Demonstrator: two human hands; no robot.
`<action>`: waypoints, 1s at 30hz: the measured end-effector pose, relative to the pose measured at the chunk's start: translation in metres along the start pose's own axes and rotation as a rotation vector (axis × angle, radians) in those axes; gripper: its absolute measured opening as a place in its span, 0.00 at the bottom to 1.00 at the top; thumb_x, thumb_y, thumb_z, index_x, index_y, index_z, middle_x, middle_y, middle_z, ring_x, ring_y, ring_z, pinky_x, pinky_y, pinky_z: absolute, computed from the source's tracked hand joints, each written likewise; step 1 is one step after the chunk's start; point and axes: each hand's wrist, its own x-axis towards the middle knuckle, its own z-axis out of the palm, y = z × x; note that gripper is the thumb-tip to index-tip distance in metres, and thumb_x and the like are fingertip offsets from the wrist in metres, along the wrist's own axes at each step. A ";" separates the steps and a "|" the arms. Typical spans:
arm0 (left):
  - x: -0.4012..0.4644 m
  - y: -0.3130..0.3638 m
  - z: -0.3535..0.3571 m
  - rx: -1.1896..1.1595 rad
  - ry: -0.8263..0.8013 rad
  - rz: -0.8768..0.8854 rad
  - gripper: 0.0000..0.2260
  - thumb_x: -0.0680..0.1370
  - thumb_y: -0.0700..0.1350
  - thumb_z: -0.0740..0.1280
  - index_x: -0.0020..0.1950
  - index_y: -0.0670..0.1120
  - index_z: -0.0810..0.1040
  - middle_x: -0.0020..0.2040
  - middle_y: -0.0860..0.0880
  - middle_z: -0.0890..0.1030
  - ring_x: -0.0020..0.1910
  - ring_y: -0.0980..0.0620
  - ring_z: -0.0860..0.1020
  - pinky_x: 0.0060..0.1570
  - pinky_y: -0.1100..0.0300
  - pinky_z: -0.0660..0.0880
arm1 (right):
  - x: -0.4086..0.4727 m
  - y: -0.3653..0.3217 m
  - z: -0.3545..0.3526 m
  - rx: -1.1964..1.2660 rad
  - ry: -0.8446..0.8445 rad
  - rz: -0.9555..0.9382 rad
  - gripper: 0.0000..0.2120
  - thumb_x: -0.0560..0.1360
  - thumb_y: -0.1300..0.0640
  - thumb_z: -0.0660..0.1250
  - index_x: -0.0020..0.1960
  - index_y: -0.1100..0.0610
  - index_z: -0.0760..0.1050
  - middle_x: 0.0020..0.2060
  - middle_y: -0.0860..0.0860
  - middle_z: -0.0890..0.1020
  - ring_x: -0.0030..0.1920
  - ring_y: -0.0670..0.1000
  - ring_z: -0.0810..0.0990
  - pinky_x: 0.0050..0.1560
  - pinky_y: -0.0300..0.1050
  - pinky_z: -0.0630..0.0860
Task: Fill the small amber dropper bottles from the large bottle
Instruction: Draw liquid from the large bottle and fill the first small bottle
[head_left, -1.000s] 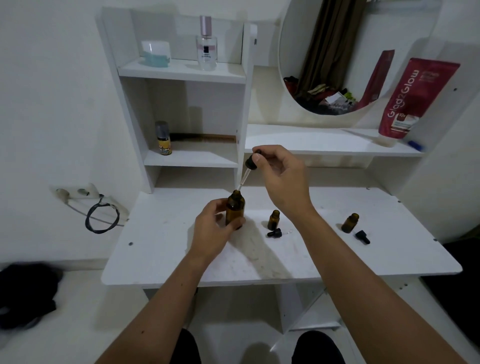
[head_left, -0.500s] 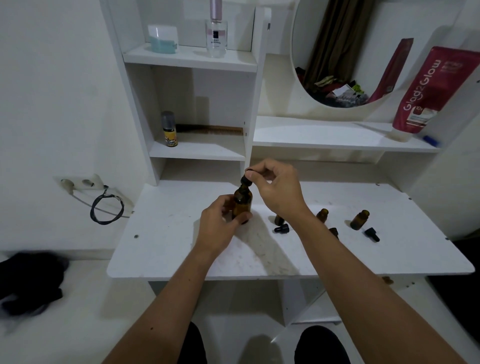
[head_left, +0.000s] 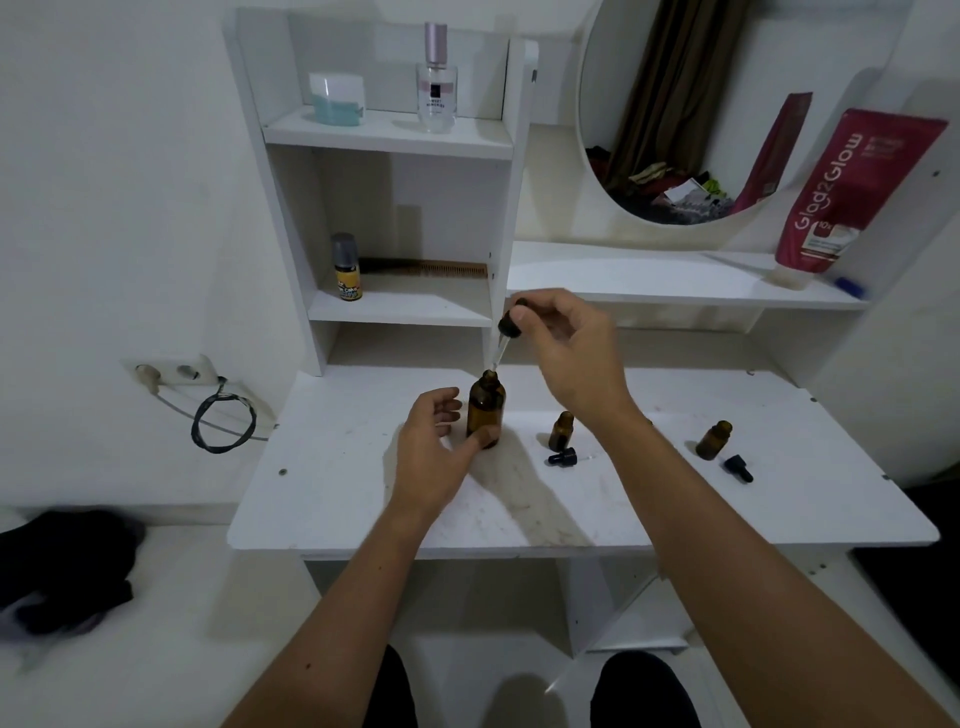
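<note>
The large amber bottle (head_left: 485, 408) stands open on the white desk (head_left: 779, 509). My left hand (head_left: 431, 452) steadies it, thumb against its lower front and fingers curled at its left side. My right hand (head_left: 571, 353) pinches the black bulb of a dropper (head_left: 509, 325) above it. The glass pipette slants down, its tip at the bottle's mouth. One small amber bottle (head_left: 561, 431) stands open just right of the large one, with a black dropper cap (head_left: 562, 458) lying in front. Another small bottle (head_left: 713, 439) and cap (head_left: 738, 466) sit further right.
My right forearm crosses the desk and hides what lies behind the wrist. Behind the desk stand a white shelf unit (head_left: 400, 306) holding a small yellow bottle (head_left: 347, 270) and a comb, and a round mirror (head_left: 727, 130). A red tube (head_left: 852, 192) leans at right. A cable (head_left: 223, 421) hangs left.
Half a second ago the dropper was pushed down into the large bottle. My right hand has lifted it, so the pipette tip is now at the mouth. My left fingers have loosened.
</note>
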 end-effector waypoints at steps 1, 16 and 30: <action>-0.004 0.001 -0.001 -0.014 0.025 0.008 0.28 0.70 0.52 0.81 0.67 0.49 0.75 0.58 0.53 0.80 0.55 0.54 0.80 0.55 0.62 0.80 | 0.001 -0.006 -0.006 0.024 0.031 -0.020 0.07 0.81 0.59 0.72 0.59 0.55 0.85 0.50 0.45 0.88 0.53 0.41 0.86 0.58 0.33 0.79; -0.041 0.020 0.042 -0.026 -0.134 0.091 0.20 0.74 0.54 0.78 0.64 0.50 0.81 0.57 0.57 0.84 0.57 0.62 0.81 0.60 0.66 0.78 | -0.045 0.030 -0.080 -0.028 0.203 0.058 0.08 0.82 0.58 0.72 0.60 0.54 0.85 0.49 0.48 0.89 0.53 0.47 0.88 0.63 0.52 0.83; -0.005 0.019 0.083 0.062 -0.234 0.123 0.18 0.78 0.49 0.74 0.68 0.48 0.80 0.60 0.56 0.84 0.58 0.60 0.81 0.62 0.66 0.76 | -0.045 0.059 -0.075 -0.066 0.140 0.080 0.07 0.81 0.58 0.73 0.58 0.56 0.85 0.45 0.46 0.90 0.50 0.43 0.88 0.55 0.35 0.81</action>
